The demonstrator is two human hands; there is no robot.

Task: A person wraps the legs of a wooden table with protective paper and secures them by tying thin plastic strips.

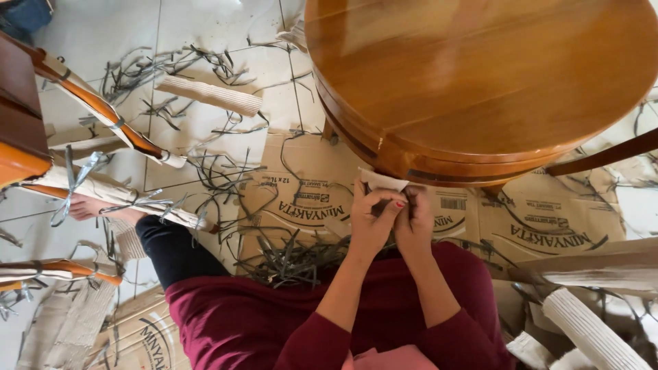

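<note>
On the tiled floor (199, 137), seated, legs out toward the left of view. Largest item: round wooden table (480, 75), bare polished top, no wrapping visible on the top or rim. Flattened cardboard (308, 199) lies under it and under the person's lap.

Left of view: chair parts (103, 113), orange-brown wood, partly bound in corrugated paper and grey strapping. Judged: those pieces are already wrapped; the table is still uncovered, so most of the wrapping appears to remain.

Rolls of corrugated paper: one (212, 94) on the tiles, more (589, 332) at lower right. Loose grey strap offcuts (295, 260) heaped on the cardboard near the lap and scattered across the tiles.

Hands: both raised just under the table rim, touching each other. Left hand (371, 223) pinches a small white piece (384, 181), paper or tape, cannot tell which; its upper edge sits against the underside of the rim. Right hand (413, 219) is closed on the same piece from the other side, fingertips meeting the left's. Grip: both clenched in a pinch on the piece.

Containers: none in view; the cardboard is all flattened sheets, holding nothing beyond the offcuts lying on it.
</note>
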